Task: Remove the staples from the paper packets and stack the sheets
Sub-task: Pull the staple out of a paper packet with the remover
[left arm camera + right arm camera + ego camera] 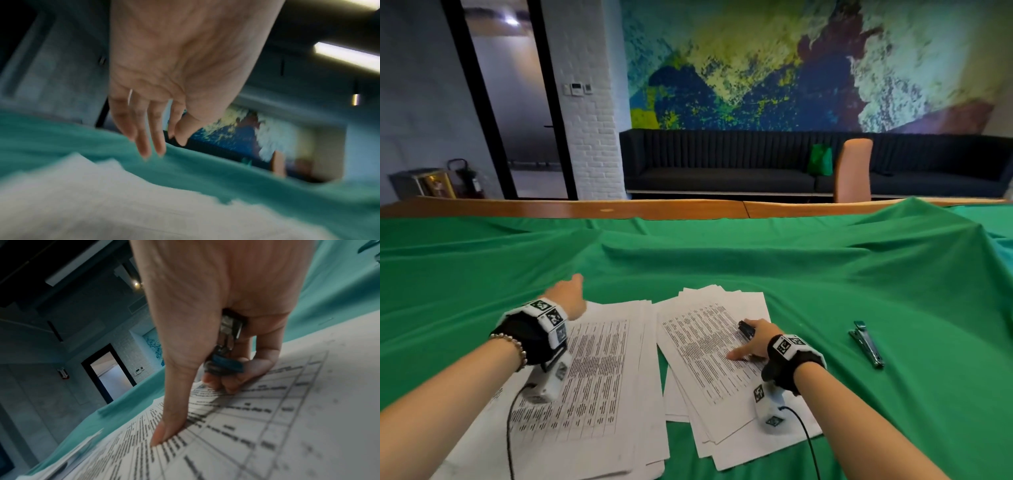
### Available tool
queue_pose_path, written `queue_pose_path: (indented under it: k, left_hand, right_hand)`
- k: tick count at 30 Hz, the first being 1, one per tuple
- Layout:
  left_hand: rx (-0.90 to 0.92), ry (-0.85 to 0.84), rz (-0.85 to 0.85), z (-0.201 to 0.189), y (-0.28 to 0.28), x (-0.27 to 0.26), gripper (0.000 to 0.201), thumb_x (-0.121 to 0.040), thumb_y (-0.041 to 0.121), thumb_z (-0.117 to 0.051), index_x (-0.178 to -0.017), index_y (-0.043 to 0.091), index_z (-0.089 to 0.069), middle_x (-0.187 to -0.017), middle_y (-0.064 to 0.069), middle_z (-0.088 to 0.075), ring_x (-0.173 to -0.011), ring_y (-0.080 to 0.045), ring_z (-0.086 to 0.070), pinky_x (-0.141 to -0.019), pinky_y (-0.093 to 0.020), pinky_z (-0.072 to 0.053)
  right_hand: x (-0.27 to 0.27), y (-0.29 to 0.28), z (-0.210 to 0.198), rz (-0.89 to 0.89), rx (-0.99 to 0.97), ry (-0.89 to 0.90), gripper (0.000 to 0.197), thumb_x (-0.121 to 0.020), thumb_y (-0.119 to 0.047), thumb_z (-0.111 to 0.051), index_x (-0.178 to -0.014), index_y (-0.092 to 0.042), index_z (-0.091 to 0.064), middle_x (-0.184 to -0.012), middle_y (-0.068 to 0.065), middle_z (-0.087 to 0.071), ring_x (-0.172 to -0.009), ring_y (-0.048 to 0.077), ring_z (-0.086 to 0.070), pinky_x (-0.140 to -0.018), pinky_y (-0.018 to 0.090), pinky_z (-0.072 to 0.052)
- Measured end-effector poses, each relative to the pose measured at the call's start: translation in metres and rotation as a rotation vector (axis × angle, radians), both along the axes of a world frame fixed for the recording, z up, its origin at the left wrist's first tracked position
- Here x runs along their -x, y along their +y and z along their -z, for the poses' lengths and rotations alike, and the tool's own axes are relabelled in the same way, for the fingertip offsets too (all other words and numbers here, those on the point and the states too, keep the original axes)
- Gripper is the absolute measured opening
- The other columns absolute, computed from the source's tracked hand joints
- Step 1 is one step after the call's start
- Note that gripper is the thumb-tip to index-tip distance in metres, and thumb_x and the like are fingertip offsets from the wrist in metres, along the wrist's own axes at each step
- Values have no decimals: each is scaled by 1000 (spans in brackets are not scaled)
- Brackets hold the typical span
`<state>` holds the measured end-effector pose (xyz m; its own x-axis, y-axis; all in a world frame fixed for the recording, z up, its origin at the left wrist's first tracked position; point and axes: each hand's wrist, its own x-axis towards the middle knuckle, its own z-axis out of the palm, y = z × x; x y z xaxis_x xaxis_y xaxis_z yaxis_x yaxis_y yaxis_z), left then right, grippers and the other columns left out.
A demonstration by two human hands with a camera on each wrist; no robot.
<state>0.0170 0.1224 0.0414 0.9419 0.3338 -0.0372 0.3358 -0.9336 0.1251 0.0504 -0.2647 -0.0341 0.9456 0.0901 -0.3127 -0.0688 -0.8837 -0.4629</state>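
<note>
Two piles of printed sheets lie on the green cloth: a left pile and a looser, fanned right pile. My right hand rests on the right pile. Its fingers curl round a dark staple remover with metal jaws, and its thumb presses flat on the top sheet. My left hand hovers over the cloth just past the left pile's far corner. In the blurred left wrist view that hand has straight fingers, thumb tip beside the forefinger, and I see nothing between them.
A slim metal stapler-like tool lies on the cloth to the right of the right pile. The cloth bunches into a high fold at the far right. The wooden table edge runs along the back. Cables trail from both wrist cameras.
</note>
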Motion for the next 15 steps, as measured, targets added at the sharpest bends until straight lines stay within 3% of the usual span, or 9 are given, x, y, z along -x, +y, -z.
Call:
queue_pose_path:
  k: [2, 4, 6, 8, 10, 12, 14, 15]
  left_hand:
    - [319, 30, 41, -1, -33, -2, 33, -94, 17, -54, -126, 14, -50, -115, -9, -65, -99, -24, -66, -74, -29, -52]
    - [550, 116, 82, 2, -68, 1, 24, -94, 13, -54, -119, 13, -54, -104, -5, -67, -84, -18, -65, -64, -25, -51]
    - [617, 191, 133, 10, -95, 3, 23, -95, 15, -53, -119, 14, -55, -103, -5, -59, -80, -15, -60, -64, -24, -52]
    - [598, 184, 137, 20, -111, 0, 22, -95, 17, -52, -116, 15, -56, -95, -4, -54, -67, -12, -55, -56, -20, -48]
    - [665, 216, 79, 29, -124, -1, 15, -96, 12, -51, -110, 9, -55, -84, -6, -54, -59, -14, -51, -57, -23, -45]
    - [665, 281, 48, 34, -135, -1, 14, -97, 12, -52, -110, 7, -52, -88, -9, -57, -68, -18, -58, -62, -25, -45]
    - [599, 309, 58, 34, -144, -4, 28, -97, 17, -53, -123, 6, -50, -109, -11, -60, -95, -22, -64, -71, -25, -50]
    - [555, 290, 65, 34, -147, -6, 39, -96, 18, -53, -131, 4, -45, -124, -12, -57, -109, -23, -60, -81, -27, -51]
  right_hand:
    - [0, 0, 1, 16, -3, -17, 121, -50, -60, -86, -151, -23, -30, -147, 0, -45, -128, 22, -49, -103, 31, -42]
    - [0, -1, 3, 18, -15, -30, 123, -47, -63, -85, -150, -23, -31, -147, 0, -46, -129, 21, -49, -104, 31, -41]
    - [1, -2, 6, 19, -44, -29, 133, -35, -69, -82, -150, -24, -33, -146, 0, -47, -129, 21, -50, -105, 31, -42]
    - [2, -4, 9, 38, -68, -37, 126, -42, -63, -86, -149, -24, -33, -145, 1, -48, -128, 22, -51, -104, 31, -43]
    - [3, -7, 13, 62, -90, -52, 116, -52, -56, -88, -149, -25, -33, -143, 1, -49, -126, 21, -52, -103, 31, -44]
    - [3, -10, 16, 64, -115, -53, 117, -49, -56, -89, -148, -25, -35, -143, 0, -50, -126, 20, -51, -104, 30, -42]
    - [4, -12, 18, 64, -136, -52, 120, -44, -56, -89, -147, -25, -37, -142, -1, -51, -125, 19, -52, -104, 30, -42]
    - [4, -13, 19, 69, -148, -53, 118, -46, -55, -90, -147, -25, -37, -141, -1, -52, -124, 19, -53, -103, 30, -43]
